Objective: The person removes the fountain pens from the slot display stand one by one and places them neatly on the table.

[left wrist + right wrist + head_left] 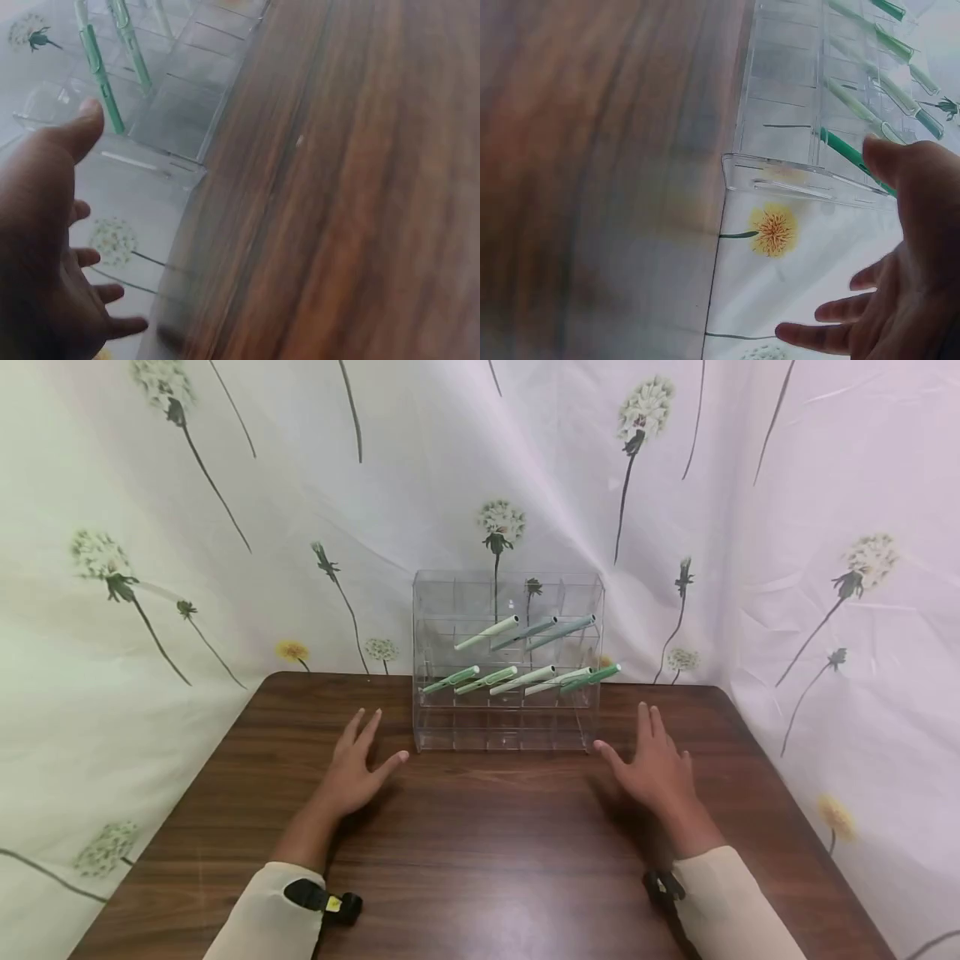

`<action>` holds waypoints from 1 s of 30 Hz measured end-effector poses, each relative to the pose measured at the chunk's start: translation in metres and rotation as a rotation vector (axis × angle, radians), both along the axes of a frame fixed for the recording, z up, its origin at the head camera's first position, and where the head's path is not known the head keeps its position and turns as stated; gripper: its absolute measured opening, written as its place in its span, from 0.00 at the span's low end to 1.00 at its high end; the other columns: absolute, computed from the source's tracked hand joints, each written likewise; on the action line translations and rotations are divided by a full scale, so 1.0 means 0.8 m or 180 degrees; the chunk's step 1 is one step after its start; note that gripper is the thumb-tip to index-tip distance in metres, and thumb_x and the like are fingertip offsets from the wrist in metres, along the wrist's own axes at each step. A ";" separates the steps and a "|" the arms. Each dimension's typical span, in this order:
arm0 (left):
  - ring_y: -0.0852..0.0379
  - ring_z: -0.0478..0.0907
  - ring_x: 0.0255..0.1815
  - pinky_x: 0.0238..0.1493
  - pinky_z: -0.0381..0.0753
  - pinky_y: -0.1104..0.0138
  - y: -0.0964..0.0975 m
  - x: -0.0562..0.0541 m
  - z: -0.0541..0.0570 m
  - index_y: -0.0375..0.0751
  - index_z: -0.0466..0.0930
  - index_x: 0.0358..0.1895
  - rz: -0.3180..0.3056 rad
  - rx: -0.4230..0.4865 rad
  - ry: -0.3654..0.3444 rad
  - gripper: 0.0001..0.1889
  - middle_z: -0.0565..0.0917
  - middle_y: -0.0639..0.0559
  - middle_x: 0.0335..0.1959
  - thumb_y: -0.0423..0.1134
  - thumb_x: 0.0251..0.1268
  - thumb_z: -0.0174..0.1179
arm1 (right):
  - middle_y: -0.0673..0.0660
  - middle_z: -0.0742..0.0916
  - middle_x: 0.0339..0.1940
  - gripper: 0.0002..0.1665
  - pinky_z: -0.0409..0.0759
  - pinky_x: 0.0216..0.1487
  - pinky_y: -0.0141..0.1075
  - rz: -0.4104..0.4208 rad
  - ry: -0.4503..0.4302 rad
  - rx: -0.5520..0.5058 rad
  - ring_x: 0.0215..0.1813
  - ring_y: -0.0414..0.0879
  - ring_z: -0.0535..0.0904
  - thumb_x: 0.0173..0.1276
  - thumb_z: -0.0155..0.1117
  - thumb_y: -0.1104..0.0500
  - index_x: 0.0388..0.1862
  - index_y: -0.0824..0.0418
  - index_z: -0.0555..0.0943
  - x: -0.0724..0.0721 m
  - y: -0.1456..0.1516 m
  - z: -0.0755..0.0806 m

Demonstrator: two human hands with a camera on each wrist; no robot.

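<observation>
A clear plastic organizer (510,739) with rows of compartments stands at the back of the table. Several green and pale green pens (504,679) lean in its middle row, and three more, one pale green and two blue-grey pens (562,632), lean in the row above. My left hand (356,777) is spread over the table just left of the organizer, holding nothing. On the other side, my right hand (658,772) is likewise spread, its thumb toward the organizer's lower right corner. Both wrist views show the palms facing the organizer's ends.
The dark wood table (480,843) reaches back to a white curtain (420,485) printed with dandelions, which hangs behind and along both sides. A black strap with a small device (341,906) sits on the left wrist, another (663,889) on the right.
</observation>
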State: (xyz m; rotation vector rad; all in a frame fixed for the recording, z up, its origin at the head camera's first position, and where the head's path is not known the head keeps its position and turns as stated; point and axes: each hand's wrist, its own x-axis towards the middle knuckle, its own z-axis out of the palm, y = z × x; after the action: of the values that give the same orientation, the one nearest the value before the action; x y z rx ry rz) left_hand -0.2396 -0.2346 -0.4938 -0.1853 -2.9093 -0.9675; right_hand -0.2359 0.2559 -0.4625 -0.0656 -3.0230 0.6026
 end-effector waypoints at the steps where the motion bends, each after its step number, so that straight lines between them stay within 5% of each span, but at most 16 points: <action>1: 0.21 0.44 0.89 0.78 0.56 0.22 0.002 -0.002 -0.001 0.49 0.45 0.92 -0.0026 0.0127 0.0008 0.50 0.43 0.33 0.92 0.66 0.81 0.59 | 0.71 0.48 0.93 0.73 0.56 0.74 0.84 -0.0008 0.0044 -0.0055 0.86 0.77 0.58 0.74 0.44 0.13 0.93 0.61 0.35 -0.002 -0.001 0.001; 11: 0.27 0.48 0.90 0.80 0.65 0.31 0.019 -0.026 -0.013 0.51 0.46 0.92 -0.0169 0.1079 0.0069 0.48 0.42 0.35 0.92 0.55 0.82 0.64 | 0.73 0.53 0.92 0.64 0.60 0.76 0.80 0.0034 0.0450 -0.0659 0.88 0.76 0.56 0.81 0.57 0.28 0.93 0.64 0.39 -0.016 -0.008 0.008; 17: 0.29 0.48 0.91 0.80 0.68 0.33 0.033 -0.039 -0.017 0.50 0.50 0.92 -0.0157 0.1328 0.0182 0.46 0.44 0.37 0.92 0.51 0.81 0.67 | 0.76 0.54 0.90 0.62 0.59 0.84 0.71 0.0191 0.0563 -0.1080 0.89 0.74 0.55 0.84 0.63 0.40 0.92 0.66 0.37 -0.025 -0.008 0.014; 25: 0.30 0.55 0.88 0.80 0.69 0.35 0.045 -0.054 -0.015 0.45 0.55 0.90 -0.0157 0.1923 0.0167 0.40 0.49 0.38 0.91 0.42 0.83 0.64 | 0.76 0.64 0.86 0.57 0.63 0.82 0.68 0.0291 0.0840 -0.1604 0.86 0.70 0.63 0.84 0.65 0.48 0.92 0.66 0.41 -0.038 -0.010 0.026; 30: 0.33 0.61 0.86 0.79 0.70 0.36 0.040 -0.067 -0.028 0.45 0.60 0.88 -0.0176 0.2075 0.0212 0.38 0.55 0.39 0.90 0.42 0.82 0.65 | 0.74 0.72 0.80 0.50 0.77 0.72 0.63 0.0291 0.0837 -0.1834 0.78 0.69 0.73 0.83 0.67 0.52 0.91 0.66 0.51 -0.055 -0.017 0.031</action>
State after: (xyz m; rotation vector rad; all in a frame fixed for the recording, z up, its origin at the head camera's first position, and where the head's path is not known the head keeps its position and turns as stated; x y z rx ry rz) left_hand -0.2931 -0.2027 -0.5162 -0.2458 -2.3771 -1.7997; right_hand -0.2797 0.2424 -0.4379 0.1179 -2.5203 1.3497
